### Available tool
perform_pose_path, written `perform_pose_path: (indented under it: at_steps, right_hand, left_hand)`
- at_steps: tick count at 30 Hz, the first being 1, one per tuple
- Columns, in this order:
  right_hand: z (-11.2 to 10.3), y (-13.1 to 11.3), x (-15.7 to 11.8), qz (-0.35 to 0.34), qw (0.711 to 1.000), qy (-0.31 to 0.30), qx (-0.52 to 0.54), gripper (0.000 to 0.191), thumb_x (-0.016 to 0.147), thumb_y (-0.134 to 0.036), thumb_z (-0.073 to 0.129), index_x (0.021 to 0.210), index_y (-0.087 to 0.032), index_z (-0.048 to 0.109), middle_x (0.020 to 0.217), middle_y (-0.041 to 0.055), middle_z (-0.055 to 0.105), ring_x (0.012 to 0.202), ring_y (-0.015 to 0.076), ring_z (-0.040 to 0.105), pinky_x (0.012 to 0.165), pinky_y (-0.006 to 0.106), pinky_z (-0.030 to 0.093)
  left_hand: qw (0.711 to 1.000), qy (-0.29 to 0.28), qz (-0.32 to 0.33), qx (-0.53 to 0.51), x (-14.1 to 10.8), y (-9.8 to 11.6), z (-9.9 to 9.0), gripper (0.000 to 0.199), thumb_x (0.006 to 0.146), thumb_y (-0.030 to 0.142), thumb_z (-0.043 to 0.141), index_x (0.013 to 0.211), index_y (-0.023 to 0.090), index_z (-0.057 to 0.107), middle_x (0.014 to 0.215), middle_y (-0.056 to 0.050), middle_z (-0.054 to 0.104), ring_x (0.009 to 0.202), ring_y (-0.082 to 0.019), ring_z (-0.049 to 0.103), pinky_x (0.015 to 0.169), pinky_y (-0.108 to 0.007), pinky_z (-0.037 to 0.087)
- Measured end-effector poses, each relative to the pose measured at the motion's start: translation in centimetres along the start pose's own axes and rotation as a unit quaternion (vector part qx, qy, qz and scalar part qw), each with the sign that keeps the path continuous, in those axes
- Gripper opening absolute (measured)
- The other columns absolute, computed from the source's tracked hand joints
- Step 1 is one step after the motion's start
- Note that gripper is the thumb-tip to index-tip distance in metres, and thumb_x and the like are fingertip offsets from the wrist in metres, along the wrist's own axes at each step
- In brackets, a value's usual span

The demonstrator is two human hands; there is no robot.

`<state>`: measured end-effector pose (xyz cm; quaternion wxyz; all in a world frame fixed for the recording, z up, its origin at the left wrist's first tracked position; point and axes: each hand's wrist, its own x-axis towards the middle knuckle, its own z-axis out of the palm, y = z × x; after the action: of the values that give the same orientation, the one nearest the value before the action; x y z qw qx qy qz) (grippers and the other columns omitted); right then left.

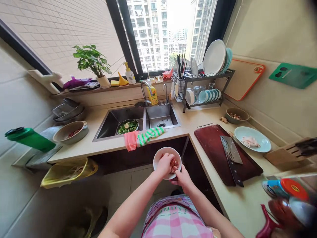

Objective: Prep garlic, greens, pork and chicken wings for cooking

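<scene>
In front of my body, over the floor, is a white bowl (159,154) with pieces of reddish meat (174,165) inside. My right hand (183,177) grips the bowl's lower right rim, thumb on the edge and fingers underneath. Inside the bowl, my left hand (165,164) has its fingers bent down together at the meat; what they hold, if anything, is hidden. To the right, a cleaver (232,150) lies on a dark red cutting board (210,142). Beside it stands a pale blue plate (264,143) with pale meat.
A double sink (162,115) holds a bowl of greens (127,127); cloths (131,140) hang over its front edge. A dish rack (208,79) stands behind right, a knife block (284,157) at right. A lined bin (66,172) sits left, below the counter edge.
</scene>
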<state>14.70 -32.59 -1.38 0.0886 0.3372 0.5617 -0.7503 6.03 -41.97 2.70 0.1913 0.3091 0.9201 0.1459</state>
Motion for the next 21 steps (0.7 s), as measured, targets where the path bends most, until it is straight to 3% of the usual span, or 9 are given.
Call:
perform_pose_path:
  at_steps: [4,7,10,12,17,21]
  right_hand:
    - [-0.8,-6.3,5.0,-0.020,1.000,0.017,0.010,0.038,0.079,-0.016,0.052,0.116,-0.023,0.045,0.091,0.0024,0.064,0.058,0.0135,0.066,0.057,0.034,0.061]
    - [-1.0,-9.2,8.5,-0.017,0.999,0.028,0.020,0.036,0.079,-0.015,0.053,0.113,-0.022,0.047,0.089,0.0020,0.064,0.058,0.0134,0.066,0.058,0.036,0.061]
    - [-1.1,-10.8,11.6,-0.012,0.997,0.060,0.048,0.032,0.079,-0.015,0.053,0.110,-0.021,0.049,0.086,0.0022,0.063,0.059,0.0141,0.066,0.059,0.037,0.062]
    - [-1.1,-11.7,13.5,-0.012,0.994,0.091,0.067,0.031,0.079,-0.016,0.055,0.109,-0.021,0.049,0.088,0.0028,0.063,0.061,0.0146,0.067,0.059,0.038,0.062]
    - [-1.0,-13.9,17.2,-0.020,0.980,0.158,0.115,0.031,0.082,-0.025,0.059,0.110,-0.021,0.049,0.095,0.0054,0.063,0.065,0.0149,0.067,0.058,0.039,0.062]
    - [-0.4,-14.3,19.2,-0.007,0.970,0.197,0.145,0.035,0.080,-0.023,0.060,0.113,-0.021,0.049,0.097,0.0058,0.063,0.066,0.0142,0.067,0.058,0.037,0.061]
  left_hand:
    - [0.999,0.006,0.046,-0.018,7.4,-0.3,-4.3,0.058,0.077,0.025,0.064,0.133,0.032,0.050,0.116,-0.005,0.058,0.110,-0.024,0.053,0.093,-0.033,0.044]
    - [0.999,0.006,0.040,-0.006,12.2,0.1,-5.4,0.045,0.078,0.029,0.064,0.122,0.027,0.061,0.112,-0.009,0.058,0.109,-0.029,0.053,0.093,-0.039,0.044]
    - [0.997,-0.025,0.066,0.018,16.3,0.3,-5.5,0.018,0.077,0.027,0.064,0.092,0.023,0.072,0.101,-0.009,0.060,0.099,-0.028,0.057,0.095,-0.044,0.042]
    - [0.994,-0.040,0.097,0.034,18.5,-0.2,-6.2,0.014,0.081,0.026,0.059,0.088,0.021,0.071,0.097,-0.008,0.062,0.097,-0.026,0.058,0.096,-0.043,0.041]
    - [0.979,-0.057,0.182,0.067,22.6,-3.5,-9.4,0.030,0.085,0.030,0.058,0.114,0.026,0.063,0.116,-0.007,0.061,0.115,-0.026,0.051,0.098,-0.037,0.040]
    - [0.974,-0.096,0.178,0.102,25.0,-4.6,-8.9,0.053,0.077,0.026,0.067,0.128,0.020,0.055,0.116,-0.015,0.061,0.107,-0.030,0.057,0.091,-0.040,0.046]
